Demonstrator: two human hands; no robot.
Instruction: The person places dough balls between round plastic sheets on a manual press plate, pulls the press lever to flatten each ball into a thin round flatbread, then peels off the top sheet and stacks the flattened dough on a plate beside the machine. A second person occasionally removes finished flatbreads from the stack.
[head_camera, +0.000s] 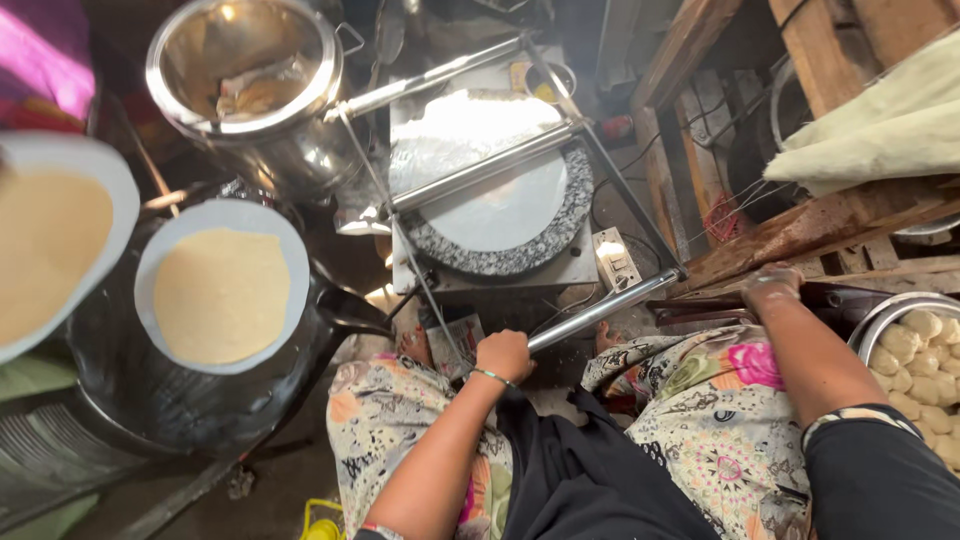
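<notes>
The left hand (503, 355) is clamped around the end of the long steel press lever (600, 310). The right hand (771, 282) rests apart on a dark wooden plank (800, 232); whether it grips, I cannot tell. The lever frame lies across the round speckled stone press plate (505, 190) and its thin white pressed sheet (480, 165). A firm, centred pull looks best, with steady bracing.
</notes>
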